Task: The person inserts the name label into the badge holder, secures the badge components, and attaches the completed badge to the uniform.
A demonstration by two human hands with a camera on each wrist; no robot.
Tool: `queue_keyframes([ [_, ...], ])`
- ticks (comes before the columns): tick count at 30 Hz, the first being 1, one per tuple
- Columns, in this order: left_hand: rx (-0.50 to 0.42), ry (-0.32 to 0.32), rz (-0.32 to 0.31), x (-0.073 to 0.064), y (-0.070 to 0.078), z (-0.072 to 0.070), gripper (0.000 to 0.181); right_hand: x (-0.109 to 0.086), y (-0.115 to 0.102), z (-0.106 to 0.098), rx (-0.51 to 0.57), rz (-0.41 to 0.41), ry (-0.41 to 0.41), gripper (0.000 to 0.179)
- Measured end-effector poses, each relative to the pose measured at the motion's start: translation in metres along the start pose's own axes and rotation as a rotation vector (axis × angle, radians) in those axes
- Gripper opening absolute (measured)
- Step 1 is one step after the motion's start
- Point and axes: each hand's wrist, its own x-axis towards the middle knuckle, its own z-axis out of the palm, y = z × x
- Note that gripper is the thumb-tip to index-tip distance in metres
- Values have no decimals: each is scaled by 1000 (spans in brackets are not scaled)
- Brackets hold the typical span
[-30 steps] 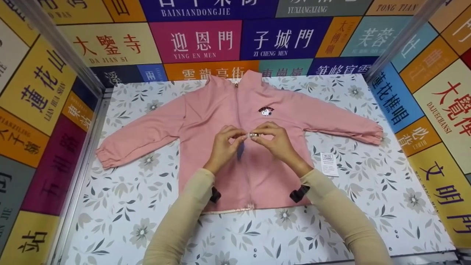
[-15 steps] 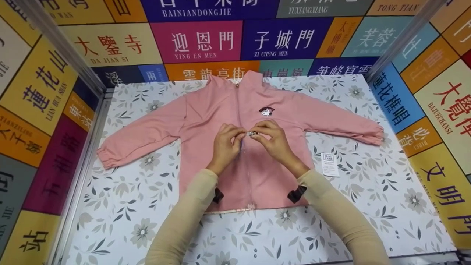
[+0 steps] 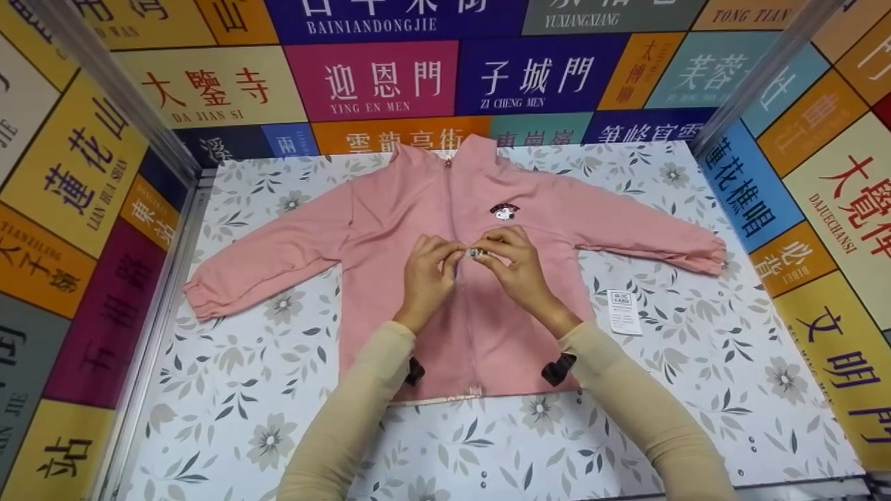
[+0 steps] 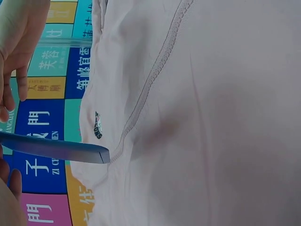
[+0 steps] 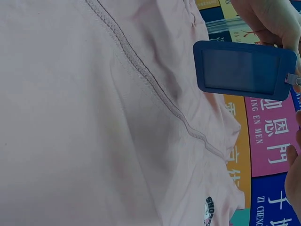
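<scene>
A blue badge holder [image 5: 242,70] with a clear window hangs above the pink jacket [image 3: 397,299]. In the left wrist view the badge holder [image 4: 61,149] shows nearly edge-on. At its top end sits a small clear tab [image 5: 292,79], and a small shiny metal clip [image 3: 477,252] shows between the hands. My left hand [image 3: 430,275] pinches near the tab with thumb and forefinger. My right hand [image 3: 518,264] pinches the clip from the other side. The fingertips partly hide where tab and clip meet. The jacket lies flat, front up, its zip [image 3: 468,327] closed, sleeves spread.
A small white printed card [image 3: 624,312] lies right of the jacket on the flower-patterned table cover [image 3: 271,438]. A dark character patch [image 3: 504,211] marks the jacket's chest. Panels with printed lettering [image 3: 390,80] enclose the back and both sides.
Both hands stay close together over the jacket, having shifted slightly. The metal clip has turned a little between the fingers, and the badge holder has swung to a more edge-on angle.
</scene>
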Motion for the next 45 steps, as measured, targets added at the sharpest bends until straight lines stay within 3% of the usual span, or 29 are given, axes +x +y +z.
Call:
queue_keyframes([
  [2, 17, 1, -9, 0, 1, 0, 13, -1, 3, 0, 4, -6, 0, 16],
  [11, 37, 18, -28, -1, 2, 1, 15, 1, -26, -2, -8, -28, 25, 15],
  [22, -83, 28, -50, 1, -1, -2, 22, 0, -27, -4, -13, 10, 36, 14],
  [28, -178, 4, -74, 1, -4, -3, 16, 2, -32, -7, 4, 63, 48, 13],
  [35, -194, -23, -115, -1, -3, -7, 16, 5, -34, -10, 33, 79, 44, 14],
  [45, -151, 0, -66, -2, -8, -12, 16, 6, -32, -13, 12, 83, 31, 13],
])
